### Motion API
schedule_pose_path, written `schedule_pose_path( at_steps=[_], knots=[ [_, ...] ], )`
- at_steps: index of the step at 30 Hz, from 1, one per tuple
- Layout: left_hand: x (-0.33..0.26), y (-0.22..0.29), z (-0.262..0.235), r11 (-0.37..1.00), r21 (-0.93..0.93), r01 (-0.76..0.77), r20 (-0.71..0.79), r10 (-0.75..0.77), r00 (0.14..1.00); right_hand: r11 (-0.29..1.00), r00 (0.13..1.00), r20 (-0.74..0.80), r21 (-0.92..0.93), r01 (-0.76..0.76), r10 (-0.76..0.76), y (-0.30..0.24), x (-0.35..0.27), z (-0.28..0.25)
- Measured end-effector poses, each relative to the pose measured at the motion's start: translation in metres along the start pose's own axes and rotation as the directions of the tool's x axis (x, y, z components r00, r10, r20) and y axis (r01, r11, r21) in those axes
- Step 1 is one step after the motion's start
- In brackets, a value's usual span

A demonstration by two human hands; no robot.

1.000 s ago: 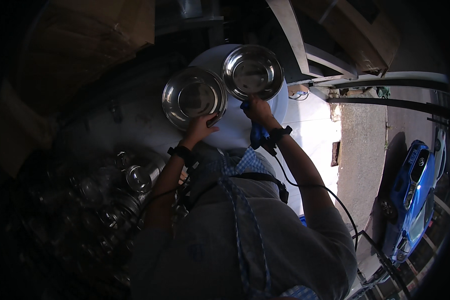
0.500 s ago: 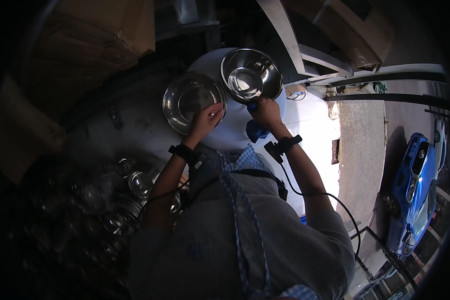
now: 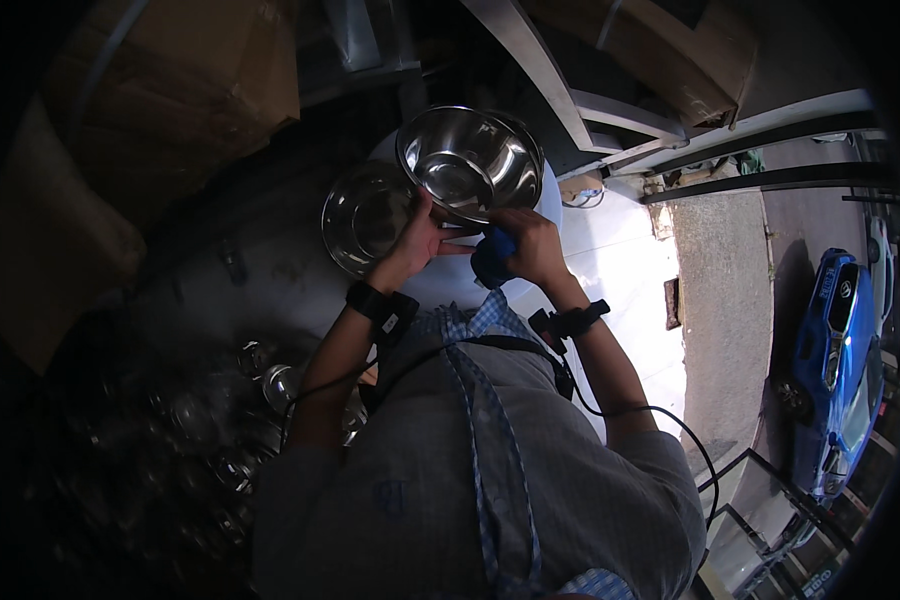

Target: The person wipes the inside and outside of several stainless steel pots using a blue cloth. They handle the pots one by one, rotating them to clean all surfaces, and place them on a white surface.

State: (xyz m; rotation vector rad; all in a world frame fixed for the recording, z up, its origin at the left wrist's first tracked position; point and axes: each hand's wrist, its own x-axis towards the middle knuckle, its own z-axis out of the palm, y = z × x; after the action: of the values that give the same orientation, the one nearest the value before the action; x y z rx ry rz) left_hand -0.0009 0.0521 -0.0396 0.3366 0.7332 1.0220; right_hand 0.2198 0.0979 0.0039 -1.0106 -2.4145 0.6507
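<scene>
Partly covered steel bowl [image 3: 358, 215], left hand [image 3: 417, 245] spread before it, right hand [image 3: 532, 245] closed on blue cloth [image 3: 490, 264] at tilted bowl [image 3: 470, 160] above white surface [image 3: 452, 278], rim contact unclear, metalware [image 3: 281, 386] lost in shadow.

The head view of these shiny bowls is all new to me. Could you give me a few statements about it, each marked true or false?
1. The right-hand bowl and the left-hand bowl are both shiny metal. True.
2. The right hand holds a red sponge. False: it holds a bunched blue cloth.
3. The left hand is clenched into a fist. False: it is spread open.
4. A black band circles the left wrist. True.
5. The large car at the right is yellow. False: it is blue.
</scene>
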Motion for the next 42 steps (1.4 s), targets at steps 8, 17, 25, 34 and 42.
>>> schedule_pose_path(
  at_steps=[8, 17, 25, 34, 42],
  knots=[
    [-0.011, -0.010, -0.012, 0.938, 0.318, -0.135, -0.258, 0.223, 0.940, 0.988, 0.978, 0.140, 0.044, 0.148, -0.153, -0.023, 0.001, -0.023],
    [-0.068, 0.016, -0.004, 0.724, 0.643, -0.250, -0.122, 0.419, 0.900, 0.840, 0.947, -0.187, 0.527, -0.129, 0.262, -0.026, 0.018, -0.051],
    [-0.056, -0.005, -0.002, 0.792, 0.536, -0.291, -0.138, 0.422, 0.896, 0.827, 0.775, -0.622, 0.493, 0.270, 0.117, -0.096, 0.076, -0.053],
    [-0.068, 0.006, 0.028, 0.747, 0.576, -0.331, -0.071, 0.449, 0.891, 0.870, 0.993, 0.027, 0.479, -0.117, 0.118, -0.059, 0.043, 0.019],
    [-0.068, 0.012, 0.048, 0.751, 0.585, -0.307, -0.154, 0.475, 0.866, 0.961, 0.993, 0.103, 0.273, 0.035, -0.065, -0.054, 0.035, 0.000]
  ],
)
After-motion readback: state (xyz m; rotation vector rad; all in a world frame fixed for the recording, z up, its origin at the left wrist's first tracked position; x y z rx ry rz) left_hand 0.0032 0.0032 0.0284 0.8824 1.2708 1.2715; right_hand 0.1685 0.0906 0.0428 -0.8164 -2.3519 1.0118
